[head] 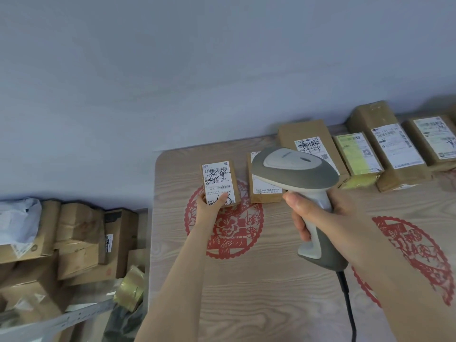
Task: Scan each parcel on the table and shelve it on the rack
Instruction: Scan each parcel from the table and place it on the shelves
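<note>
A small brown parcel (220, 185), white barcode label w/ black scrawl facing up, sits far-left on the table (246, 292). The left hand (209, 204) grips its near edge, possibly tipping it up. A grey-white scanner (293, 169) w/ black cable is held in the right hand (313, 213), its head partly covering a second parcel (264, 191) just right. More labelled parcels (392, 149) line the far-right edge, side by side.

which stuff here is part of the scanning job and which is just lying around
Job: scanner in right hand; small parcel in left hand; row of parcels on the table.
Lying about: red paper-cut motifs; white bag left of the table.
</note>
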